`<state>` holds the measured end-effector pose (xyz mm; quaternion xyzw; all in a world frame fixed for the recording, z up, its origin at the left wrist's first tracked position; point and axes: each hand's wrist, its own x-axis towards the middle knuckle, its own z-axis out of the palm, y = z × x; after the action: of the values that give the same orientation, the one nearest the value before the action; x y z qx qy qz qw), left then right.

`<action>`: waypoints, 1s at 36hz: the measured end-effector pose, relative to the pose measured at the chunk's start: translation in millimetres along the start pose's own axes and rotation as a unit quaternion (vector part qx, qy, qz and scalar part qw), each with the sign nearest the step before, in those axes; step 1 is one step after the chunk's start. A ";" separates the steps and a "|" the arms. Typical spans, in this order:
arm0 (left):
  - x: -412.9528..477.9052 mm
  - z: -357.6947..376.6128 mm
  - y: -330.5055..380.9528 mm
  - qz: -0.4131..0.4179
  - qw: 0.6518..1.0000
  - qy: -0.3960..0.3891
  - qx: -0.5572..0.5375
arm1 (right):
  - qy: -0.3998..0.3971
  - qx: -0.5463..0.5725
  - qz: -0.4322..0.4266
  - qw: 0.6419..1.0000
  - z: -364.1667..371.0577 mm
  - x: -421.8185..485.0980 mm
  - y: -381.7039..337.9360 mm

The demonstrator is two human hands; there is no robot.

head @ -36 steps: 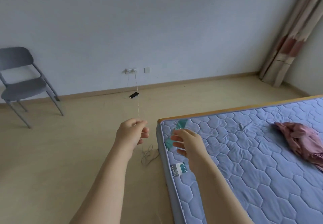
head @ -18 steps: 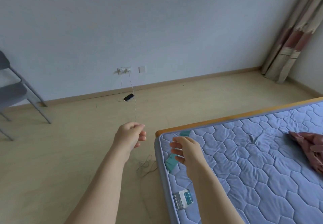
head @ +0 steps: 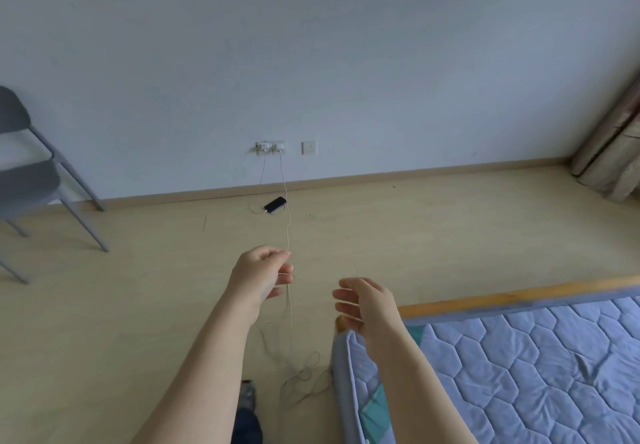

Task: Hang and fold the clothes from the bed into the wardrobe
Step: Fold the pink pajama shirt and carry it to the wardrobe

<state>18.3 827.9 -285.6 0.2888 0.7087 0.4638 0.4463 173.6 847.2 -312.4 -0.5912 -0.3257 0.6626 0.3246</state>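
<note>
So the view has swung left and up since half a second ago; the blue quilted hexagon-stitched mattress (head: 519, 374) has slid down into the lower right corner, and the crumpled pink garment that was lying on it further right has dropped out of frame completely. The grey plastic chair with metal legs (head: 31, 180) shows a bit more at the left edge.

The right hand (head: 370, 305) has come off the mattress corner; it now hangs over the pale wood floor (head: 138, 305) just beside the light wooden bed frame (head: 519, 296), fingers loose and spread, holding nothing I can see. The left hand (head: 258, 274) hasn't let go; thumb and fingers pinch the thin white charging cable (head: 287, 232), which runs up to the white wall socket (head: 270, 147) and drops from the fingers into a loose tangle (head: 304, 378) by the bed corner. A black phone (head: 275, 204) lies on the floor near the wall on its own lead.

My read: this is a detour, clearing the cable, not laundry yet. Nothing's hung or folded; the wardrobe isn't in view either. The clothes should be back on the bed, off to the right; the left hand needs to drop the cable first, and that tangle sits right by the person's foot (head: 247, 395), so it's a trip risk.
</note>
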 end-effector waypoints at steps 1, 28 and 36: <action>18.5 -4.4 4.7 0.001 1.000 -0.001 0.000 | 0.001 0.001 0.002 1.000 11.2 14.4 -6.3; 350.1 3.5 145.2 0.018 0.983 -0.161 0.081 | 0.119 0.120 0.019 0.985 156.3 259.3 -172.3; 412.9 100.8 185.9 0.029 0.974 -0.206 0.096 | 0.148 0.145 -0.008 0.978 90.2 335.4 -230.6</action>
<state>-71.3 1283.1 -283.4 0.4395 0.6343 0.3371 0.5394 63.9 1249.4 -308.2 -0.6267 -0.1790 0.6053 0.4570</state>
